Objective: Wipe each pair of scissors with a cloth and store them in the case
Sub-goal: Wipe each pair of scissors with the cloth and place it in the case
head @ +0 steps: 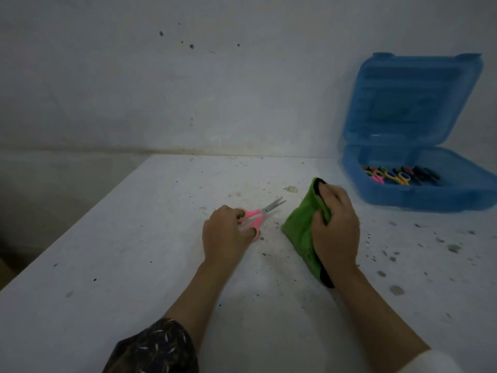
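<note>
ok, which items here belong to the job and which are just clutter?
Job: pink scissors, held by left hand; green cloth, gripped by right hand; open blue case; stored scissors.
Lying about: crumbs and specks on the table.

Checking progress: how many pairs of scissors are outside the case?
1: pink scissors on the table, handles gripped by the left hand. Other scissors lie bunched in the blue case. The green cloth in the right hand may hide more.

Translucent plastic case point(419, 195); soft cloth point(300, 227); metal-bladed scissors point(258, 215).
</note>
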